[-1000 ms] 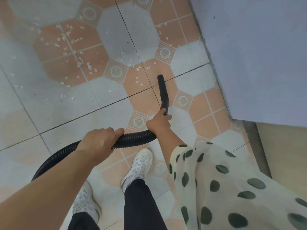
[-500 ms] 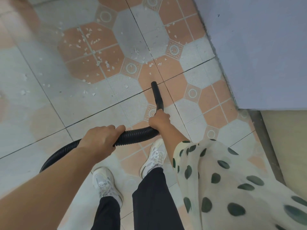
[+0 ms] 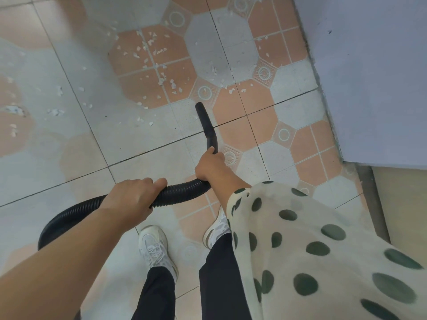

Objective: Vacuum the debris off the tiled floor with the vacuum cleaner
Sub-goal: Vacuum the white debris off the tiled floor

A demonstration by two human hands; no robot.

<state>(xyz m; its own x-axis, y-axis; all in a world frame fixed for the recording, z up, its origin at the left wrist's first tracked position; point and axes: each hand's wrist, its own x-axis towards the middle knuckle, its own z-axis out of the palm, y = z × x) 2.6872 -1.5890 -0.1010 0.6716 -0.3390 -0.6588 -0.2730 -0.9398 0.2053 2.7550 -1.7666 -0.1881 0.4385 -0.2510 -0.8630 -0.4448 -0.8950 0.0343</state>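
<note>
A person looks down at a tiled floor (image 3: 138,139) of pale grey and orange octagons. Their right hand (image 3: 211,166) grips the near end of a vacuum cleaner's rigid black nozzle (image 3: 206,125), fingers wrapped round it. The nozzle tip points down at a grey tile; contact cannot be told. Behind the nozzle, the ribbed black hose (image 3: 182,191) curves back to the left, and the left hand (image 3: 131,197) clasps it from above, fingers curled over. White debris (image 3: 152,49) lies scattered beyond the nozzle tip and to its left, thickest on an orange octagon. Right of the nozzle stands a pale wall (image 3: 369,77). Nearer than the nozzle are two white trainers (image 3: 154,248) and a cream, green-dotted sleeve (image 3: 312,250).
</note>
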